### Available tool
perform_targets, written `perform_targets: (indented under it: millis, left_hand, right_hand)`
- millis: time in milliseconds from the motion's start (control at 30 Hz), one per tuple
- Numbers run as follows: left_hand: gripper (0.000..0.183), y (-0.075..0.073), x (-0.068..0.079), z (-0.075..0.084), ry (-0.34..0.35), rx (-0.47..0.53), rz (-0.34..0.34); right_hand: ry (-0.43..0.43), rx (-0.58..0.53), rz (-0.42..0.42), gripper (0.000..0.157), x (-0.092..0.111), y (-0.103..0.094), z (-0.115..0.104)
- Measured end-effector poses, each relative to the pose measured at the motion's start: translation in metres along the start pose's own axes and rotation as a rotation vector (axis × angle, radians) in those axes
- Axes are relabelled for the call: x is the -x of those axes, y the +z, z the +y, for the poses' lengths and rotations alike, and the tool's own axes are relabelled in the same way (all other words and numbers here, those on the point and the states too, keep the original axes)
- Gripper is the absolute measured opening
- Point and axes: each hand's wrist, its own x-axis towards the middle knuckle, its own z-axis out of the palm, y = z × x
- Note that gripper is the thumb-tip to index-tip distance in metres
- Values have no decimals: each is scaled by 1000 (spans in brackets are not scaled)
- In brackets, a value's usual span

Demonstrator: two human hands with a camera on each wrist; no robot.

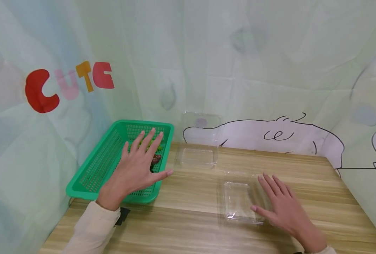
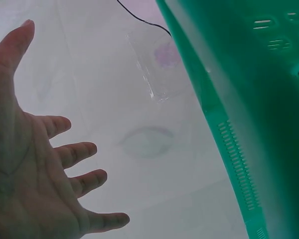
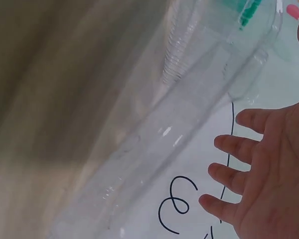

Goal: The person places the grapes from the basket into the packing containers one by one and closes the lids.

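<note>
My left hand (image 1: 135, 167) hovers with spread, straight fingers over a green plastic basket (image 1: 118, 195) at the left of the table. Partly hidden under that hand, something green (image 1: 159, 146) and something dark reddish-brown (image 1: 156, 159) lie in the basket; I cannot tell their kind. On the right, my right hand (image 1: 284, 211) has its fingers extended beside a clear plastic box (image 1: 237, 201). Whether it touches the box I cannot tell. The right wrist view shows the box's transparent wall (image 3: 174, 119) close by, with no object in the palm.
Farther back, a second clear plastic container (image 1: 197, 157) stands with its lid (image 1: 202, 128) raised against the backdrop. A printed cloth (image 1: 207, 63) hangs behind and around the wooden table (image 1: 191, 225). A small black item (image 1: 122, 216) shows by the left wrist.
</note>
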Motion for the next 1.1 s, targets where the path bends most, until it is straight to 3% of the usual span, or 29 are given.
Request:
perform_targets:
  millis: [700,1100]
  left_hand:
    - [109,-5,0,-3,2,-16,-17]
    - [108,-5,0,-3,4,-17,-11]
  right_hand:
    - [-7,51,37,100,13,15,-10]
    - [2,70,-1,109,10,17,-11]
